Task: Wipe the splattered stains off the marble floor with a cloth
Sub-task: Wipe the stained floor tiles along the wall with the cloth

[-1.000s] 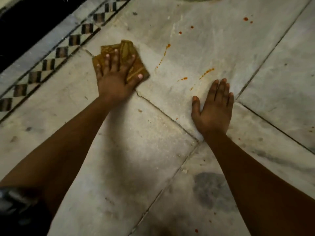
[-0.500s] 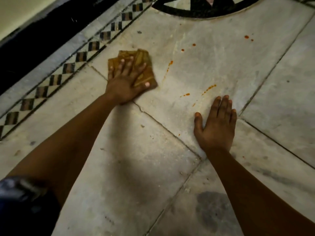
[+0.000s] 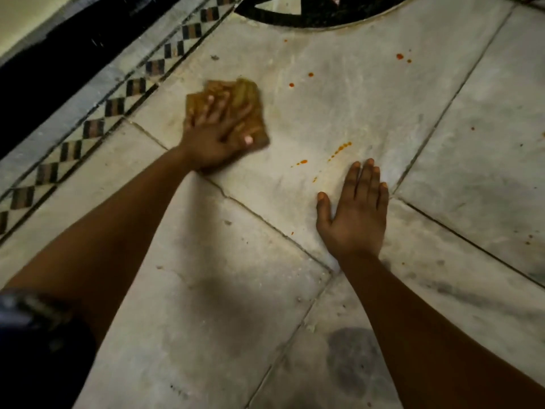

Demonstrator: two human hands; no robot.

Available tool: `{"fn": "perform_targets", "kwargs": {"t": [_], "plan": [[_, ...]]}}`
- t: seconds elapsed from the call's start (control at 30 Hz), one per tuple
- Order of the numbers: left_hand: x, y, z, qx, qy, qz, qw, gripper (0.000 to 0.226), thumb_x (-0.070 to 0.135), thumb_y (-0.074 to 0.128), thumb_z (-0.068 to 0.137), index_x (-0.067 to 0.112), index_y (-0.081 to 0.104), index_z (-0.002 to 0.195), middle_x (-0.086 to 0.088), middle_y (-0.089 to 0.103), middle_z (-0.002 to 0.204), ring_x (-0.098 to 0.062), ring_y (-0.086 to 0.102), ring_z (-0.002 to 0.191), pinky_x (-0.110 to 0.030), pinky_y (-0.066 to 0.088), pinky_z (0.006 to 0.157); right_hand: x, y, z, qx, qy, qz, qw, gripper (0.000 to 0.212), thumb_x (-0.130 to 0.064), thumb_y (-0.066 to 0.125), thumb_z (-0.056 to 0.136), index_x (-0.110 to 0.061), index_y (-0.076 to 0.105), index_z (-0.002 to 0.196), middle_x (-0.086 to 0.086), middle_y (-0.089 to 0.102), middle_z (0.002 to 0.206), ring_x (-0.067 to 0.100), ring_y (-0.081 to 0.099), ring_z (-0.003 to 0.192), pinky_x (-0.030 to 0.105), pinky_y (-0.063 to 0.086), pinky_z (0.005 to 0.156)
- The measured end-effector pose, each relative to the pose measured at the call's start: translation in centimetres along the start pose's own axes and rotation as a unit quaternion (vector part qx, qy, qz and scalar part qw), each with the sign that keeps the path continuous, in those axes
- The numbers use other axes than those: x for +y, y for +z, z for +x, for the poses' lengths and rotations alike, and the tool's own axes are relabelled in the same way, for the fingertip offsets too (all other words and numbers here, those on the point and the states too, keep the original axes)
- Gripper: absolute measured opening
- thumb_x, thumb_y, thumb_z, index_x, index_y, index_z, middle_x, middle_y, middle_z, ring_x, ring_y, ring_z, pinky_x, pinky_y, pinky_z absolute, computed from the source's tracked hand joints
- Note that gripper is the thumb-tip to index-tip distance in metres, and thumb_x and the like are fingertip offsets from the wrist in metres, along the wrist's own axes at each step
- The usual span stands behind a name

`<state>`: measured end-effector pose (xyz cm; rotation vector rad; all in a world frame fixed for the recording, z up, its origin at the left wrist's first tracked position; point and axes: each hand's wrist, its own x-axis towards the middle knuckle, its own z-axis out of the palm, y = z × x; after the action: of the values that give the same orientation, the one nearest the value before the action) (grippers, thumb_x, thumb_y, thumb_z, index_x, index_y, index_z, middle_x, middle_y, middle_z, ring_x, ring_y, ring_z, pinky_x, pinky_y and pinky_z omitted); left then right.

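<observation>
We press our left hand (image 3: pixel 213 137) flat on the folded mustard cloth (image 3: pixel 244 98), fingers spread wide over it, a pressing grip rather than a closed one. The cloth lies on the marble floor (image 3: pixel 339 107). To the right of that grip, orange stains (image 3: pixel 340 149) streak the slab, with more dots beyond. Past them our right hand (image 3: pixel 355 214) rests open, palm down, holding nothing. A checkered border (image 3: pixel 118 104) runs left of the cloth.

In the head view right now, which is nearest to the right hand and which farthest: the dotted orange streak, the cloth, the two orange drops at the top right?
From the right hand:
1. Dotted orange streak, just ahead of its fingers.
2. Cloth, to the left, under the left hand.
3. Two orange drops, far ahead near the dark inlay.
</observation>
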<state>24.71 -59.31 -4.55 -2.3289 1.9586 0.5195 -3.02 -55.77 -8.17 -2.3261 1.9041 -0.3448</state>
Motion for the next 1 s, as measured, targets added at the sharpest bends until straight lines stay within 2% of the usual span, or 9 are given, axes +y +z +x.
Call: {"fn": "perform_targets", "kwargs": {"t": [0.13, 0.23, 0.33, 0.43, 0.53, 0.63, 0.73, 0.9, 1.0], "plan": [[2.9, -0.6, 4.2, 0.019, -0.105, -0.007, 0.994, 0.068, 0.069, 0.022, 0.089, 0.043, -0.002, 0.147, -0.005, -0.015, 0.158, -0.030, -0.015, 0.144, -0.055, -0.012, 0.111, 0.0, 0.0, 0.0, -0.003, 0.001, 0.004, 1.000, 0.077, -0.051, 0.022, 0.089, 0.000, 0.021, 0.147, 0.021, 0.019, 0.154, 0.031, 0.017, 0.143, 0.041, 0.006, 0.116], [6.0, 1.6, 0.5, 0.040, -0.022, 0.036, 0.998, 0.066, 0.068, 0.020, 0.089, 0.042, 0.000, 0.147, -0.004, -0.011, 0.158, -0.027, -0.011, 0.145, -0.053, -0.009, 0.112, 0.0, 0.0, 0.1, 0.000, -0.002, 0.009, 1.000, 0.077, -0.050, 0.024, 0.089, 0.000, 0.022, 0.147, 0.022, 0.020, 0.153, 0.032, 0.018, 0.143, 0.042, 0.007, 0.116], [3.9, 2.8, -4.2, 0.031, 0.043, 0.043, 0.998, 0.070, 0.072, 0.013, 0.079, 0.048, 0.001, 0.144, 0.001, -0.009, 0.159, -0.024, -0.009, 0.145, -0.050, -0.007, 0.113, 0.1, 0.0, 0.0, -0.005, -0.002, 0.002, 1.000, 0.076, -0.050, 0.025, 0.090, 0.000, 0.021, 0.147, 0.022, 0.019, 0.154, 0.032, 0.017, 0.143, 0.042, 0.008, 0.116], [1.4, 0.9, -2.2, 0.002, -0.029, 0.020, 0.999, 0.069, 0.069, 0.022, 0.086, 0.044, -0.001, 0.146, 0.000, -0.012, 0.158, -0.025, -0.013, 0.145, -0.050, -0.009, 0.113, 0.0, 0.1, 0.0, -0.018, -0.003, -0.005, 1.000, 0.077, -0.051, 0.022, 0.090, -0.001, 0.016, 0.148, 0.021, 0.014, 0.155, 0.031, 0.012, 0.145, 0.040, 0.002, 0.117], [4.7, -0.3, 1.1, 0.003, -0.122, -0.014, 0.992, 0.066, 0.064, 0.021, 0.092, 0.037, -0.002, 0.148, -0.006, -0.016, 0.157, -0.030, -0.016, 0.144, -0.055, -0.013, 0.110, 0.1, -0.2, 0.0, -0.035, 0.000, -0.006, 0.999, 0.078, -0.052, 0.018, 0.089, -0.003, 0.010, 0.149, 0.019, 0.008, 0.157, 0.028, 0.007, 0.146, 0.038, -0.002, 0.116], [8.5, 0.2, 0.0, -0.016, -0.059, 0.014, 0.998, 0.064, 0.061, 0.020, 0.094, 0.038, -0.005, 0.148, -0.006, -0.017, 0.157, -0.029, -0.015, 0.144, -0.056, -0.013, 0.110, 0.0, -1.1, 0.2, -0.046, -0.006, 0.007, 0.999, 0.081, -0.054, 0.016, 0.087, -0.002, 0.009, 0.149, 0.018, 0.008, 0.157, 0.028, 0.006, 0.146, 0.038, -0.002, 0.116], [6.9, 1.9, -2.5, -0.002, 0.007, 0.005, 1.000, 0.060, 0.059, 0.026, 0.094, 0.045, -0.001, 0.146, 0.001, -0.016, 0.157, -0.023, -0.014, 0.145, -0.052, -0.010, 0.112, 0.9, -1.0, 0.5, -0.059, -0.019, 0.021, 0.998, 0.086, -0.058, 0.012, 0.084, -0.001, 0.007, 0.148, 0.018, 0.006, 0.157, 0.029, 0.005, 0.146, 0.035, -0.005, 0.116], [4.1, 0.7, 0.0, 0.004, -0.071, -0.026, 0.997, 0.060, 0.059, 0.023, 0.094, 0.044, -0.004, 0.146, 0.000, -0.016, 0.158, -0.026, -0.014, 0.144, -0.052, -0.010, 0.113, 3.5, -1.3, 5.3, -0.075, 0.010, 0.023, 0.997, 0.086, -0.059, 0.025, 0.091, 0.002, 0.001, 0.148, 0.022, -0.005, 0.156, 0.030, -0.005, 0.145, 0.037, -0.008, 0.115], [3.9, -0.6, 3.5, 0.027, -0.133, -0.056, 0.989, 0.062, 0.060, 0.020, 0.094, 0.041, -0.004, 0.147, -0.003, -0.017, 0.157, -0.028, -0.016, 0.144, -0.054, -0.012, 0.112, 4.5, -1.2, 7.5, -0.060, 0.035, 0.000, 0.998, 0.090, -0.061, 0.016, 0.084, 0.001, 0.001, 0.148, 0.019, -0.004, 0.157, 0.027, -0.004, 0.146, 0.035, -0.007, 0.115]]}}
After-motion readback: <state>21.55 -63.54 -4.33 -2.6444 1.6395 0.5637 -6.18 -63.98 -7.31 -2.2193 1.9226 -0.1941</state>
